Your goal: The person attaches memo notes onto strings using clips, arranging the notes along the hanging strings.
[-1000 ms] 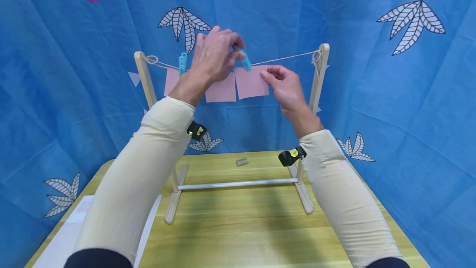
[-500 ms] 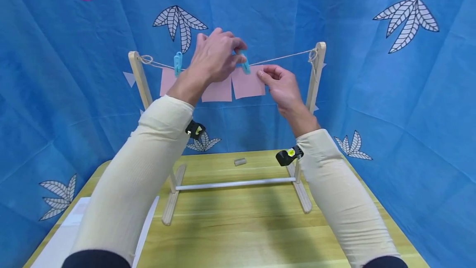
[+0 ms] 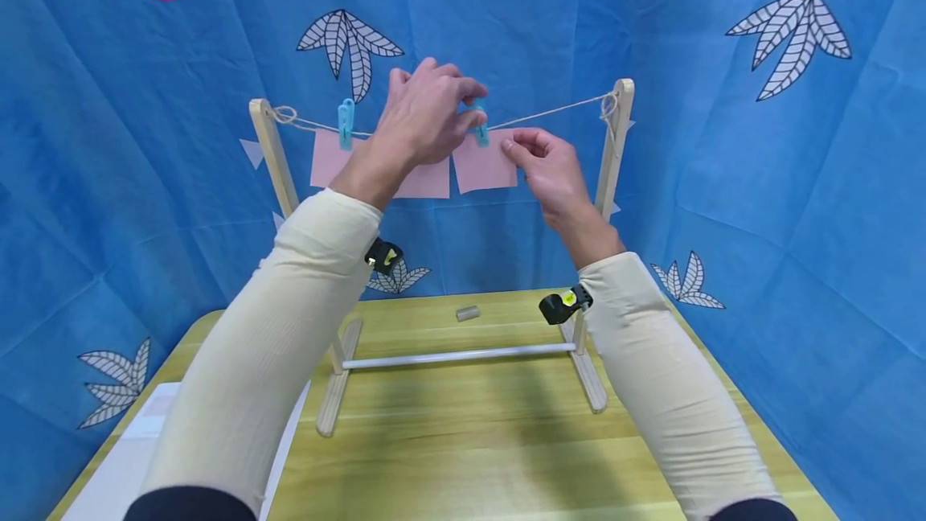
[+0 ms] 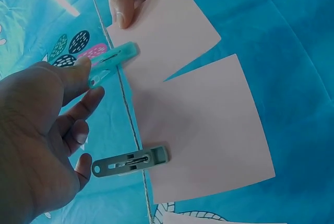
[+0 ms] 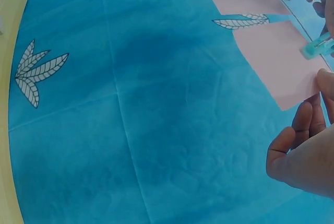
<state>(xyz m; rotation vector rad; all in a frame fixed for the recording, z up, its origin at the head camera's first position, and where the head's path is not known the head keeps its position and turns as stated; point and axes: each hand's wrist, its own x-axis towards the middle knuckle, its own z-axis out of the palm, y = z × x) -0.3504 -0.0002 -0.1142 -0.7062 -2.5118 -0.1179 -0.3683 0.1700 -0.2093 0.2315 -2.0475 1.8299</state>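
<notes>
My left hand [image 3: 425, 115] is up at the string [image 3: 557, 112]. It pinches the handle end of a light blue clothespin [image 4: 117, 57] between thumb and finger. The clothespin's other end lies over the string and the top edge of a pink paper square [image 3: 483, 167]. At that paper's right corner, my right hand [image 3: 557, 171] pinches the sheet between thumb and fingers. Left of it hangs another pink square [image 4: 203, 130], held by a grey clothespin [image 4: 130, 162]. Farther left, a blue clothespin [image 3: 346, 125] holds a third pink square [image 3: 327, 159], partly hidden by my left forearm.
The string runs between two wooden posts [image 3: 616, 143] of a stand. A white rod [image 3: 463, 357] joins its feet on the wooden table [image 3: 463, 441]. Behind lies a small grey piece [image 3: 468, 313]. White sheets [image 3: 108, 465] lie at left, and a blue patterned cloth [image 3: 723, 167] hangs around.
The clothespin in my left hand has come down onto the paper's top edge and turned more upright. My right hand keeps its pinch on the corner. The head view has shifted slightly.
</notes>
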